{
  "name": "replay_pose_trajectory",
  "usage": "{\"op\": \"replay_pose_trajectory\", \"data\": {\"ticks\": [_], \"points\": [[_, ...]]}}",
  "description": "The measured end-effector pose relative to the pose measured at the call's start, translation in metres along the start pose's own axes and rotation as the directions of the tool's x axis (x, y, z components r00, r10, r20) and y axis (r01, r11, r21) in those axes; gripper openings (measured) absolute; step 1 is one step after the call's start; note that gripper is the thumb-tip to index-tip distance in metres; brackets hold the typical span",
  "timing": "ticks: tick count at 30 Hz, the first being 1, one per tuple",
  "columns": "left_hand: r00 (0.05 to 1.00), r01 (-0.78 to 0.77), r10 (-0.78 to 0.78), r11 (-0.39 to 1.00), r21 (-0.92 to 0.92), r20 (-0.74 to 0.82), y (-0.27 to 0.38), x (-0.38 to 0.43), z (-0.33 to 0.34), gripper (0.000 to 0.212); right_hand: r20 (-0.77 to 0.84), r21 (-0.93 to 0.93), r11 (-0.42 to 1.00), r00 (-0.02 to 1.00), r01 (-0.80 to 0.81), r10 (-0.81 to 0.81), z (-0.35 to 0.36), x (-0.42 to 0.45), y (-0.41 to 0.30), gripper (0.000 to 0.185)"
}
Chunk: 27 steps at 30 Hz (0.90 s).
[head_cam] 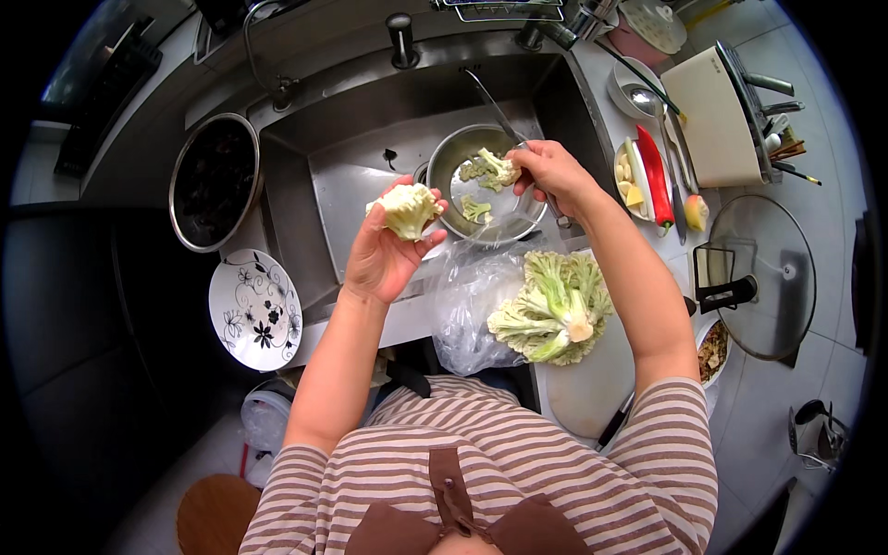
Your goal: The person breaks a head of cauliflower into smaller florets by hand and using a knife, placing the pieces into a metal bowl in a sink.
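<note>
Palm up, my left hand (388, 257) holds a cauliflower piece (409, 210) over the front part of the steel sink (347, 166). My right hand (548, 173) grips a knife (494, 107), its blade pointing up and left, and also pinches a cauliflower floret (501, 168). Beneath that hand, a steel bowl (444, 208) in the sink contains several small florets (475, 208). The large cauliflower head (555, 312) lies stem up, partly on a clear plastic bag (472, 305), on the near side of the sink.
A bowl of dark food (215, 180) and a floral plate (254, 309) stand left. On the right are a plate with a red chili pepper (653, 173), a spoon (644, 100), a knife block (714, 118) and a glass lid (770, 277). A cutting board (586, 392) lies nearer my body.
</note>
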<state>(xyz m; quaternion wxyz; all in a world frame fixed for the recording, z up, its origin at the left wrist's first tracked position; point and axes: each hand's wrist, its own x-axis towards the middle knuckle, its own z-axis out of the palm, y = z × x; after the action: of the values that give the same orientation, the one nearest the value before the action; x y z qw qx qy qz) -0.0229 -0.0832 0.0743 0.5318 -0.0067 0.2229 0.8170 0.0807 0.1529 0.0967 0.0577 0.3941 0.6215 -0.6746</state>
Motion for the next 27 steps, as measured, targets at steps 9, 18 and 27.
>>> {"op": "replay_pose_trajectory", "data": {"ticks": [9,18,27], "points": [[0.977,0.185,-0.201,0.967,-0.173,-0.078,0.002,0.021,-0.024,0.053,-0.083,-0.147,0.989,0.996,-0.032,0.02,0.002,0.02,0.018,0.024],[0.985,0.145,-0.16,0.969,-0.199,-0.063,-0.003,0.024,-0.028,0.045,-0.143,-0.274,0.958,0.981,0.09,-0.133,0.03,0.004,0.015,0.024],[0.998,0.059,-0.046,0.954,-0.294,0.051,-0.007,0.028,-0.014,0.039,-0.012,-0.358,0.863,0.923,0.356,-0.385,0.088,-0.02,0.006,0.029]]}}
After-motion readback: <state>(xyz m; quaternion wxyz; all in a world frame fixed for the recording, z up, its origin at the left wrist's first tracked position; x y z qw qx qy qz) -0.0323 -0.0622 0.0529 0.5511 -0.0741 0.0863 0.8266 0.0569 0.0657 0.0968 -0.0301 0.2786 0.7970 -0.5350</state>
